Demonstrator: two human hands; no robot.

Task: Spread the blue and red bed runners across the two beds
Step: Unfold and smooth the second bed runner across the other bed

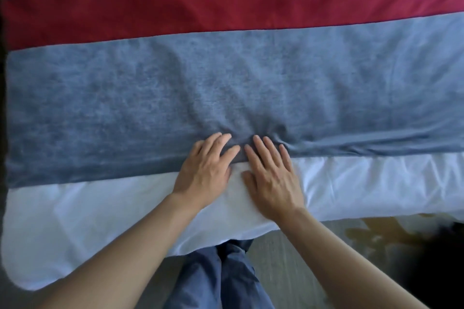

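A white duvet (pixel 364 183) covers the bed, creased at the right and hanging over the near edge. Across it, side to side, lies the blue runner (pixel 150 98), a wide napped band, with the red runner (pixel 175 10) just beyond it, their long edges touching. More white bedding shows past the red one.

Both hands lie flat, side by side at the blue runner's near edge, palms on the duvet. The left hand (pixel 204 170) has its fingers straight and a little spread, tips on the blue cloth. The right hand (pixel 273 178) is the same, fingers straight and slightly fanned. Neither holds anything. The cloth puckers just ahead of the fingertips, and a fold runs rightward along the near edge.

Below are blue trousers (pixel 226 276) and grey floor (pixel 276 253), with a yellowish patch (pixel 381 231) at right, perhaps patterned carpet; it is blurred.
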